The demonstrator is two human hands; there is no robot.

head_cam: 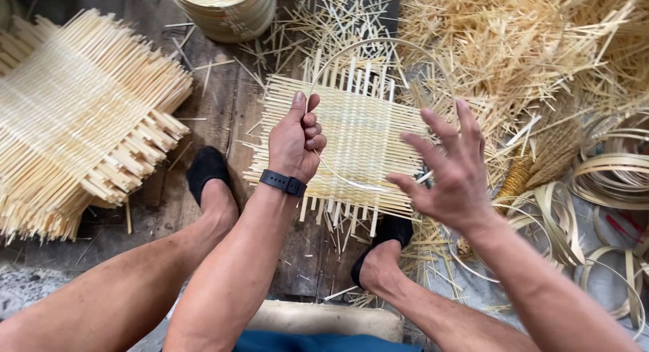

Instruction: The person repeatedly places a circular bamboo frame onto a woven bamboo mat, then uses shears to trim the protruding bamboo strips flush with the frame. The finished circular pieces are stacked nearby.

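The left hand (295, 137) was closed in a fist around the thin pale bamboo hoop (378, 48), thumb pressed upward along the strip, gripping it at the hoop's left side. A black wristband (283, 183) sat on that wrist. The right hand (451, 168) was held wide, fingers spread, holding nothing, hovering near the hoop's right side; whether it touched the hoop could not be told.

The hoop arched over the square woven mat of pale bamboo strips (358, 132), which lay flat on the dark wooden floor boards (216, 102) between the person's feet. Loose strip ends projected from all four edges of the mat. Each foot wore a black slipper; the left slipper (206, 169) sat just beside the mat's left edge, the right slipper (389, 233) at its lower edge.

A stack of similar woven mats (81, 115) lay well to the left. A pile of loose bamboo slivers (527, 48) lay at upper right, and coiled bamboo strips (608, 176) at right. A round woven basket (226, 10) stood at the top.
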